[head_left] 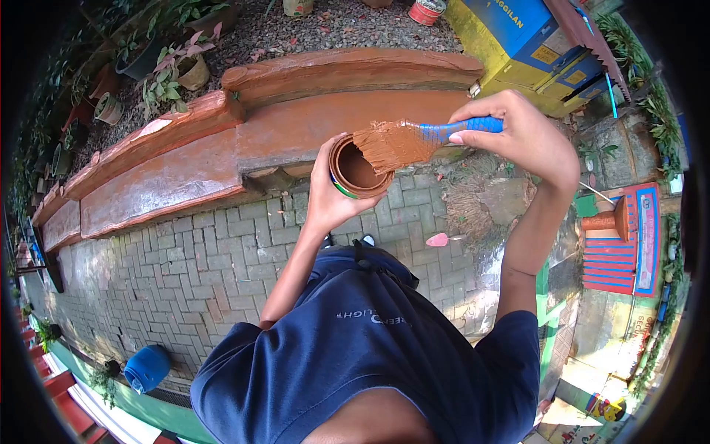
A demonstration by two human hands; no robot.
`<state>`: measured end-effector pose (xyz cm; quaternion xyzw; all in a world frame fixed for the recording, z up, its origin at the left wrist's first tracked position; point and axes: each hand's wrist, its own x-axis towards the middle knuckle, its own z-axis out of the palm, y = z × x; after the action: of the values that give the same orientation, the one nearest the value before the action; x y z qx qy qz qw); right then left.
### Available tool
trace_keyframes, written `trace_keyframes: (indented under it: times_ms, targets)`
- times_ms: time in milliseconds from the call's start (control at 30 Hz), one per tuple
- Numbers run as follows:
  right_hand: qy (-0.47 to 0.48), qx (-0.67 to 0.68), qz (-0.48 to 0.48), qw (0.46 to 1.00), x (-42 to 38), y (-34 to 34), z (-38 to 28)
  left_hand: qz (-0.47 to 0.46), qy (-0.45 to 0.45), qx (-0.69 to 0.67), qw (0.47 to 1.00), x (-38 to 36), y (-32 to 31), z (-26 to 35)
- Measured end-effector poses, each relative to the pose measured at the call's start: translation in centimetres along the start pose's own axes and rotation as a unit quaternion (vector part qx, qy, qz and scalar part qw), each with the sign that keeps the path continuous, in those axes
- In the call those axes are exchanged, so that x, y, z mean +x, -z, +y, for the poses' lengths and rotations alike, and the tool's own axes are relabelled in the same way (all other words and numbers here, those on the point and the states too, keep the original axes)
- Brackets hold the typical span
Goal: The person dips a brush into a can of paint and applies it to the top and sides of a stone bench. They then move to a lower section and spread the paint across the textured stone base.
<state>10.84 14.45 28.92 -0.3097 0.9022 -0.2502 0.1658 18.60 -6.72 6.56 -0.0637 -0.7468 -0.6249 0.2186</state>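
My left hand [330, 201] is wrapped around a small paint can [338, 177] whose mouth tilts up toward me. Brown paint shows inside the can and coats its rim. In my right hand [529, 140] is a wide paintbrush [403, 142], gripped by its blue handle. Thick brown paint covers the bristles, which overlap the right side of the can's mouth. Beyond both hands runs a long, low bench [314, 122] of the same brown colour, with a raised back edge and glossy patches on its left part.
Grey paving blocks [222, 274] lie underfoot, with a pink-bladed trowel [438, 239] on them near a tree stump [488, 203]. Potted plants [194, 72] and gravel sit behind the bench. A yellow and blue box [510, 44] stands at its right end; a blue barrel [146, 368] is lower left.
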Motion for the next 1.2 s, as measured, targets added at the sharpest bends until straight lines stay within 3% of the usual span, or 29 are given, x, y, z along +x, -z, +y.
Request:
trace_keyframes:
  times_ms: [467,733,967,1033,1067,1200]
  targets:
    - [-0.031,0.152,0.098,0.983,0.8,-2.2,3.7,0.023,0.015,-0.014,1.0,1.0,1.7,-1.8]
    - [-0.022,0.183,0.113,0.976,3.7,-4.3,2.1,0.023,0.0,-0.026,0.999,3.8,4.8,-2.9]
    - [-0.024,0.232,0.152,0.96,9.9,-6.5,0.4,0.064,0.016,0.024,0.998,6.0,7.2,-5.9]
    - [0.007,0.161,0.156,0.975,13.0,-7.3,0.6,0.103,0.037,0.0,0.994,7.1,7.7,-6.8]
    - [0.003,0.224,0.129,0.966,14.4,-7.7,0.9,0.124,0.039,0.016,0.991,7.8,8.1,-7.3]
    - [-0.039,0.259,0.071,0.963,20.6,-7.8,2.1,0.17,0.037,0.03,0.984,11.4,9.8,-9.5]
